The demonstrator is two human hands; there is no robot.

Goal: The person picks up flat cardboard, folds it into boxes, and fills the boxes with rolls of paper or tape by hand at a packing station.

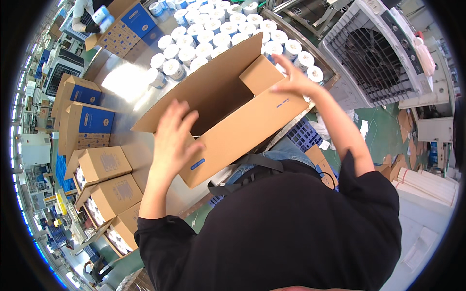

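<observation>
An open brown cardboard box (247, 133) lies slantwise on the metal table in front of me, its long far flap (208, 80) standing up and a short flap (259, 75) showing at the right end. The inside is dark. Over the box's left end is my left hand (174, 136), slightly blurred, fingers spread and holding nothing. At the right end my right hand (297, 80) has thumb and fingers apart around the corner, the thumb close to the front edge; whether it touches the cardboard I cannot tell.
Many white-and-blue cylindrical packs (204, 36) stand beyond the box on the metal table (138, 104). Filled cartons (114, 194) and blue-printed boxes (94, 120) line the left. A co-worker's gloved hand (92, 28) is at the far left. A large fan unit (371, 53) stands right.
</observation>
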